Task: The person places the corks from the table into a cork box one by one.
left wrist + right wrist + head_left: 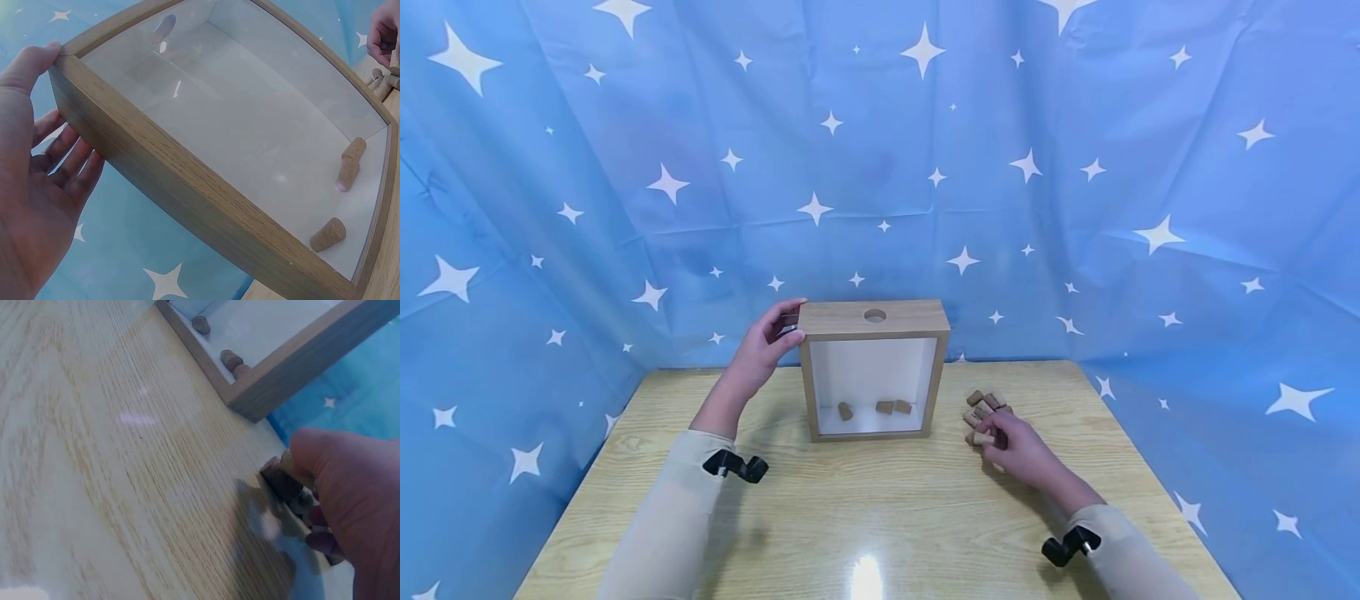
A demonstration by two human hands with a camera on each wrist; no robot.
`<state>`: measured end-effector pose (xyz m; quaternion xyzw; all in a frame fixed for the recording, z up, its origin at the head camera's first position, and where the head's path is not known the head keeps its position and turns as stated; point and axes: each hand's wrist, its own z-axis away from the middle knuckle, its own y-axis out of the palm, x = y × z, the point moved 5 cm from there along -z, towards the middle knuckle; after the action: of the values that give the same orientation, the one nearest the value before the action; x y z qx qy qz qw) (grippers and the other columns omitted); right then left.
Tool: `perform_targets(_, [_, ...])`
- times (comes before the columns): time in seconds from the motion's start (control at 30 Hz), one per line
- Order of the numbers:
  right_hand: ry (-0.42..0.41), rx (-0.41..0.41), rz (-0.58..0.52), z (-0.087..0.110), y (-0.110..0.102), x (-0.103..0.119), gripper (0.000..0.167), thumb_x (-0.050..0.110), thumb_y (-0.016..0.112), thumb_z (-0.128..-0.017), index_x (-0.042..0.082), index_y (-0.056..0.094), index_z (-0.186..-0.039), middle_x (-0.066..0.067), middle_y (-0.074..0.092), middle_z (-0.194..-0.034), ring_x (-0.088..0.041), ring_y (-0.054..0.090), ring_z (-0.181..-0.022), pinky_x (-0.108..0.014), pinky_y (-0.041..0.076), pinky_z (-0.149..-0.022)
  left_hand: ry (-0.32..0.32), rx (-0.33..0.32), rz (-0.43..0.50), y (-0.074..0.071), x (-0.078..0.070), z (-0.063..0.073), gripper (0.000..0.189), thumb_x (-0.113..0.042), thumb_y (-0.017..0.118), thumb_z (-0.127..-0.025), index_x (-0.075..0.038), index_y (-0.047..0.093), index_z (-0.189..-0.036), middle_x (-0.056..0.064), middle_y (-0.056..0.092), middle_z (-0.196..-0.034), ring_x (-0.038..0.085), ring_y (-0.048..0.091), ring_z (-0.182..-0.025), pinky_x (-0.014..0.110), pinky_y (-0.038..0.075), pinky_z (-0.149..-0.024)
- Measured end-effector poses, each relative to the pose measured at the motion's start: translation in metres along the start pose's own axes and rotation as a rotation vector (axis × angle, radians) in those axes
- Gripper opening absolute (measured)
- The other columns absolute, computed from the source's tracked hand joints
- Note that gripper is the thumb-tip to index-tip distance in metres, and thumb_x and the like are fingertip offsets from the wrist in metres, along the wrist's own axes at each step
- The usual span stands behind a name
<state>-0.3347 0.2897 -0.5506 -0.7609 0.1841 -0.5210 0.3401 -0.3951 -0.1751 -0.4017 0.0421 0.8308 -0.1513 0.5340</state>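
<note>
A wooden shadow-box frame (874, 318) with a clear front and a round hole in its top stands upright on the table. Inside, a cork (328, 234) lies apart from two others that sit end to end on the white floor. My left hand (758, 354) grips the frame's upper left corner, thumb at the front edge and fingers along the side. To the right of the frame, my right hand (1018, 450) is at a small pile of corks (976, 398), pinching a light cork (289, 464) between thumb and finger. Its other fingers are partly hidden in the right wrist view.
The light wood table (850, 508) reaches back to a blue star-patterned curtain (880, 167), which hangs close behind the frame and along both sides. Black mounts (735, 465) are worn on both sleeves near the wrists. A bright light reflection shows on the table's front part.
</note>
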Motion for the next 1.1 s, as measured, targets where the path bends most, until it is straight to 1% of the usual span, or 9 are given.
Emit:
perform_targets(0.13, [-0.005, -0.006, 0.004, 0.000, 0.000, 0.000, 0.031, -0.009, 0.077, -0.087, 0.005, 0.073, -0.115, 0.000, 0.058, -0.094, -0.011, 0.054, -0.078, -0.027, 0.051, -0.066, 0.003, 0.000, 0.002, 0.000, -0.001, -0.001, 0.058, -0.021, 0.065, -0.112, -0.011, 0.048, -0.166, 0.017, 0.052, -0.159, 0.033, 0.051, -0.146, 0.025, 0.051, -0.107])
perform_targets(0.33, [0.008, -0.007, 0.013, 0.001, -0.001, 0.001, 0.031, -0.008, 0.077, -0.087, 0.006, 0.073, -0.115, 0.000, 0.059, -0.094, -0.012, 0.055, -0.078, -0.028, 0.052, -0.066, 0.002, -0.002, 0.003, 0.000, -0.001, -0.001, 0.057, -0.019, 0.065, -0.112, -0.010, 0.047, -0.166, 0.018, 0.052, -0.158, 0.034, 0.051, -0.145, 0.024, 0.051, -0.106])
perform_targets(0.53, [0.003, -0.029, 0.014, -0.004, -0.007, 0.010, 0.032, -0.007, 0.078, -0.087, 0.009, 0.074, -0.114, 0.001, 0.060, -0.093, -0.015, 0.056, -0.080, -0.029, 0.053, -0.068, -0.003, 0.001, 0.000, 0.000, -0.002, 0.000, 0.058, -0.020, 0.065, -0.113, -0.010, 0.047, -0.167, 0.018, 0.052, -0.158, 0.034, 0.050, -0.146, 0.024, 0.051, -0.107])
perform_targets(0.8, [-0.070, -0.096, 0.014, -0.016, -0.029, 0.032, 0.027, -0.007, 0.077, -0.091, 0.008, 0.077, -0.114, 0.001, 0.060, -0.093, -0.015, 0.055, -0.081, -0.029, 0.051, -0.068, -0.009, -0.003, -0.011, 0.000, -0.001, 0.000, 0.057, -0.019, 0.065, -0.112, -0.011, 0.047, -0.166, 0.017, 0.052, -0.159, 0.033, 0.051, -0.146, 0.025, 0.050, -0.108])
perform_targets(0.97, [-0.085, -0.136, 0.006, -0.025, -0.046, 0.048, 0.026, -0.006, 0.078, -0.094, 0.009, 0.079, -0.115, 0.000, 0.062, -0.094, -0.017, 0.058, -0.080, -0.030, 0.052, -0.067, 0.006, -0.005, 0.010, 0.000, 0.000, -0.002, 0.058, -0.017, 0.065, -0.111, -0.008, 0.048, -0.166, 0.019, 0.052, -0.158, 0.034, 0.051, -0.144, 0.025, 0.050, -0.107])
perform_targets(1.1, [-0.086, -0.155, -0.006, -0.031, -0.058, 0.058, 0.024, -0.002, 0.077, -0.099, 0.011, 0.078, -0.119, -0.002, 0.062, -0.094, -0.019, 0.059, -0.080, -0.030, 0.051, -0.064, 0.012, -0.005, 0.006, 0.000, 0.000, -0.002, 0.058, -0.019, 0.066, -0.111, -0.009, 0.048, -0.166, 0.018, 0.053, -0.157, 0.034, 0.052, -0.144, 0.025, 0.050, -0.107])
